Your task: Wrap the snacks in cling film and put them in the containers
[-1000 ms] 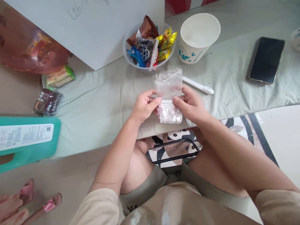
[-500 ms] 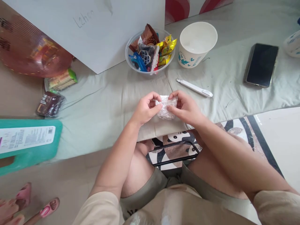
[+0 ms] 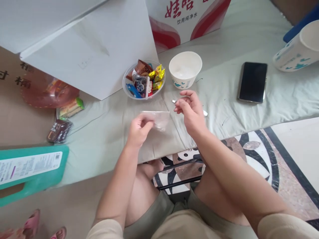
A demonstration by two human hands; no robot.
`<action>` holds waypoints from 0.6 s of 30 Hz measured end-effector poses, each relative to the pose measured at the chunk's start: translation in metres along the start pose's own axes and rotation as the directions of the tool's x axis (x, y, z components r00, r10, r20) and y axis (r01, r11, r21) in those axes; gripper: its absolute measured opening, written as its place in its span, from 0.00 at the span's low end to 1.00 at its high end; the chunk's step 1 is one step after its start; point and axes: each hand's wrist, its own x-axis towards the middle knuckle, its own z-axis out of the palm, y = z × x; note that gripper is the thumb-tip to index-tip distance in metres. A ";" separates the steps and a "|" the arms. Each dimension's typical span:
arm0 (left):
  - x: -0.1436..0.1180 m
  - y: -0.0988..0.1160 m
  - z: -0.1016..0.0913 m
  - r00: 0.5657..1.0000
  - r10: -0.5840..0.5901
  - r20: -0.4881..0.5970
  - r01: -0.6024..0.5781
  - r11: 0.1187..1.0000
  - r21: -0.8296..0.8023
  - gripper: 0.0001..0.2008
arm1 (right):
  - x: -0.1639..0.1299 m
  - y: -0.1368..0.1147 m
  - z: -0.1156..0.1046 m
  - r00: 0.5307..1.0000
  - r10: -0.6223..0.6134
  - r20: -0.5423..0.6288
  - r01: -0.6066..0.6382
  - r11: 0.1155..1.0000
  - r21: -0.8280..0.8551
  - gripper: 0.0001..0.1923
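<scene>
Left hand: the left hand [image 3: 139, 129] is pinching the edge of a small clear plastic bag [image 3: 157, 118], thumb and fingers closed on it, just above the pale green cloth [image 3: 104, 126].
Right hand: the right hand [image 3: 190, 108] holds nothing; fingers loosely curled, thumb and forefinger close together, raised just right of the bag and apart from it.
What changed: 0.5 s ago both hands were squeezing the bag into a crumpled wad between them. Now only the left hand keeps it, the bag lies flatter and stretched sideways, and the right hand has let go and lifted away.
What that suggests: the two-handed folding or pressing looks finished, with the bag left in 1 hand's care.
View: the head has tilted up, so more of the far side shows than before.
Under the right hand: a white pen-like stick [image 3: 204, 113], mostly hidden.
Nearby: a clear bowl of wrapped snacks [image 3: 143, 81], a white paper cup [image 3: 184, 69], a dark phone [image 3: 252, 82] lying face up.
Writing: a red and white carton [image 3: 184, 18] carries large red Chinese characters, cut off at the top, and a smaller line reading 饮用纯净水.
Other labels: a teal object [image 3: 32, 166] has a white printed label, too small to read.
</scene>
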 end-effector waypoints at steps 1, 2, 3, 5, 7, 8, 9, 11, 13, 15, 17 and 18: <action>0.007 0.011 0.002 0.999 0.042 0.000 -0.042 0.999 0.011 0.02 | 0.006 -0.003 -0.003 0.999 -0.012 -0.053 0.012 1.000 0.013 0.12; 0.018 0.025 0.005 0.996 0.093 0.001 -0.093 0.995 0.022 0.05 | 0.011 -0.007 -0.007 0.994 -0.021 -0.105 0.025 0.999 0.031 0.11; 0.033 0.041 0.011 0.989 0.145 0.003 -0.145 0.989 0.033 0.08 | 0.016 -0.009 -0.012 0.987 -0.026 -0.158 0.035 0.998 0.052 0.11; 0.073 0.077 0.029 0.962 0.272 0.000 -0.272 0.961 0.049 0.13 | 0.025 -0.012 -0.025 0.965 -0.018 -0.262 0.045 0.994 0.097 0.10; 0.121 0.111 0.055 0.941 0.334 0.048 -0.336 0.941 0.041 0.14 | 0.034 -0.009 -0.040 0.934 0.010 -0.357 0.041 0.990 0.134 0.10; 0.144 0.125 0.068 0.946 0.319 0.058 -0.322 0.944 0.075 0.14 | 0.039 -0.007 -0.048 0.921 0.026 -0.388 0.033 0.989 0.143 0.11; 0.165 0.134 0.082 0.962 0.255 0.095 -0.268 0.950 0.161 0.14 | 0.045 -0.003 -0.055 0.915 0.038 -0.401 0.023 0.989 0.145 0.12; 0.197 0.141 0.105 0.983 0.155 0.100 -0.183 0.890 0.418 0.13 | 0.056 0.003 -0.067 0.920 0.046 -0.390 0.009 0.990 0.138 0.14; 0.213 0.135 0.117 0.979 0.098 0.179 -0.192 0.735 0.650 0.15 | 0.065 0.005 -0.073 0.930 0.040 -0.365 0.006 0.992 0.125 0.16; 0.216 0.123 0.120 0.966 0.037 0.256 -0.222 0.625 0.749 0.20 | 0.071 0.004 -0.071 0.925 0.044 -0.378 0.008 0.991 0.136 0.16; 0.212 0.113 0.118 0.949 0.014 0.315 -0.265 0.578 0.772 0.22 | 0.074 0.000 -0.065 0.902 0.072 -0.425 0.011 0.982 0.189 0.13; 0.209 0.111 0.116 0.938 0.020 0.347 -0.301 0.546 0.782 0.21 | 0.074 -0.001 -0.061 0.891 0.090 -0.445 0.013 0.975 0.223 0.12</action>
